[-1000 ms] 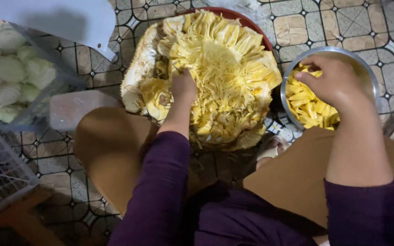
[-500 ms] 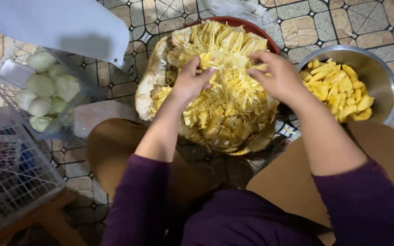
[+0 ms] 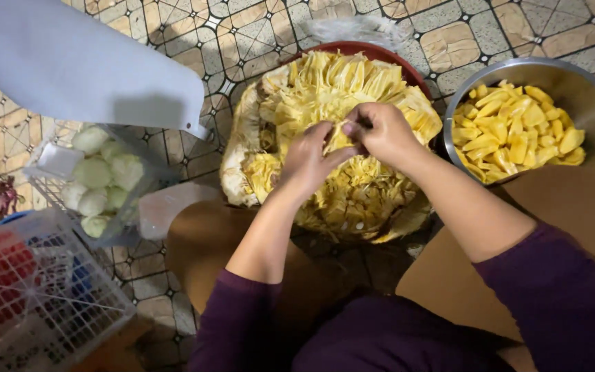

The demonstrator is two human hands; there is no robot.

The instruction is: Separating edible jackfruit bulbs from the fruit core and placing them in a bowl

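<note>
Both hands have drawn together since half a second ago, when they were apart on the fruit, and now meet over its middle. Nearest the camera are purple sleeves and tan-clad knees. Beyond them the left hand (image 3: 306, 160) and right hand (image 3: 379, 131) pinch one yellow jackfruit pod (image 3: 339, 135) between thumbs and fingertips, the fingers curled close and pressed on it from both sides. It is held just above the opened jackfruit (image 3: 325, 117), which lies cut side up in a dark red tray (image 3: 373, 51) on the patterned tile floor (image 3: 242, 27). To the right stands a steel bowl (image 3: 590, 96) holding cleaned yellow pods. On the left, a clear bag of pale green seeds (image 3: 101, 176) sits in a white wire basket (image 3: 43, 310)
</note>
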